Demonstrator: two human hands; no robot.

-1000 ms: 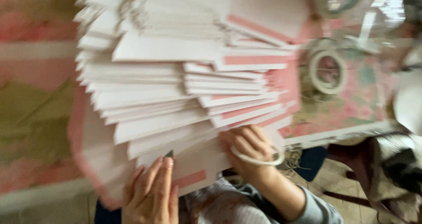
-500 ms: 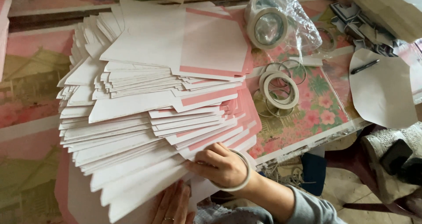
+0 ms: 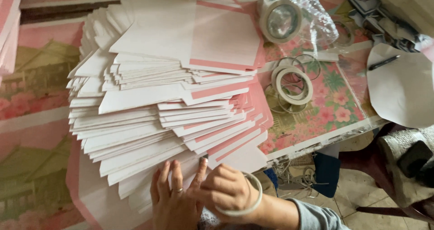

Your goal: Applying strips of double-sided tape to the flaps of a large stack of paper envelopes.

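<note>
Both hands are now sitting closer together at the bottom of the frame, on the low edge of the paper stack [image 3: 167,108]. Left hand [image 3: 174,203] is lying flat and open on the sheets, while the right hand [image 3: 226,189] is pinching a sheet corner with a small, curled grip. These sheets are looking thin, light, bendy and slippery, so the loose bottom corners are the best place to hold.

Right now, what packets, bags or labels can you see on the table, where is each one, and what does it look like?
Clear plastic bag: top right of the table, crinkly and see-through, with a big tape roll inside.
Pile of paper envelopes: middle of the table, fanned out, white with pink edges; both hands rest at its near edge.
Loose tape rolls: right of the pile, white rings on the flowery cloth.
No labels or screens that I can make out.
</note>
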